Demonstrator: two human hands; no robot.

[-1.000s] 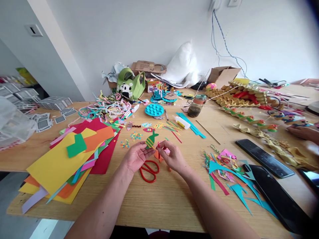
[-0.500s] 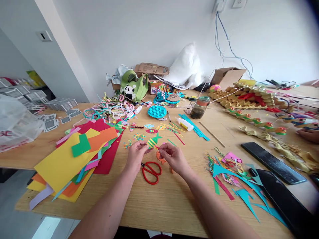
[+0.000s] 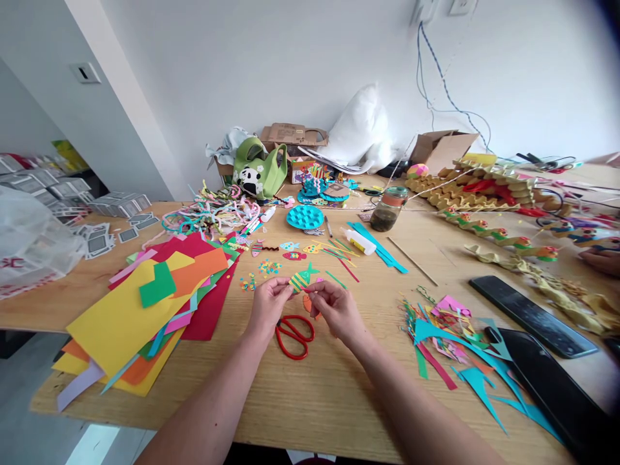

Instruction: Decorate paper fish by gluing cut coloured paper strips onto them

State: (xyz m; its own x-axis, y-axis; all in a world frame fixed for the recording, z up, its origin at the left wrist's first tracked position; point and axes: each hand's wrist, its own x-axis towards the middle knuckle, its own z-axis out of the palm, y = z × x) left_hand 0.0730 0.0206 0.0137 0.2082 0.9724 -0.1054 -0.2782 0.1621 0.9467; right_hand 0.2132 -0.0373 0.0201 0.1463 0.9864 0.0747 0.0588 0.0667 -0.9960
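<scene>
A green paper fish (image 3: 302,278) with yellow stripes is held up over the table, its tail pointing away from me. My left hand (image 3: 271,302) pinches the fish's left edge between thumb and fingers. At its lower right edge, my right hand (image 3: 334,306) is closed on a thin red paper strip (image 3: 310,289), mostly hidden by the fingertips. Red-handled scissors (image 3: 296,336) lie on the table just below my hands. An orange paper piece (image 3: 307,303) shows partly behind my right fingers. Several small paper fish (image 3: 294,256) lie beyond, near scattered paper dots (image 3: 269,266).
Coloured paper sheets (image 3: 121,303) are stacked at left. Paper scraps (image 3: 450,329) and a dark phone (image 3: 533,316) lie at right. Farther back are a glue bottle (image 3: 361,241), a glass jar (image 3: 387,212) and a blue round craft piece (image 3: 305,218). Another person's hand (image 3: 600,259) shows at the right edge.
The fish has shifted slightly right and tilted in my fingers. My right fingertips have moved closer against its lower edge, and less of the red strip shows.
</scene>
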